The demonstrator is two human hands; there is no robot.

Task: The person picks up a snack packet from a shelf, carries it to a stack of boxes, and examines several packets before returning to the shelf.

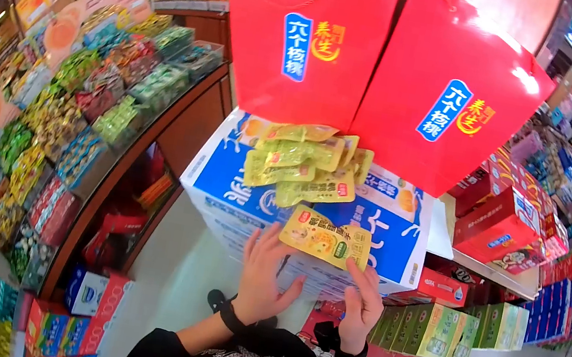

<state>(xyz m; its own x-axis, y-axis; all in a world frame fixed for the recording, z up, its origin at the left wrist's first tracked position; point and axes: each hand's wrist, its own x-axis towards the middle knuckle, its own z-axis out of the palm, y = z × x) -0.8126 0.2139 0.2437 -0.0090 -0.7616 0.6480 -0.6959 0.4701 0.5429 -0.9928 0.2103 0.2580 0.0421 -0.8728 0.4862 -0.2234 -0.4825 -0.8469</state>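
A yellow snack packet (325,236) lies flat at the near edge of a blue and white carton (225,182). My left hand (265,269) is open, with its fingertips right at the packet's lower left corner and the thumb held apart. At the packet's lower right corner are the fingertips of my right hand (361,302), also open with the fingers stretched out. Just beyond, a loose pile of green and yellow snack packets (303,166) rests on the same carton. I wear a dark band on each wrist.
Two red paper gift bags (307,53) stand behind the pile. On the left, a curved candy display (100,91) holds many wrapped sweets. Red boxes (501,226) and green cartons (427,331) are stacked to the right. Pale floor (154,308) shows below the carton.
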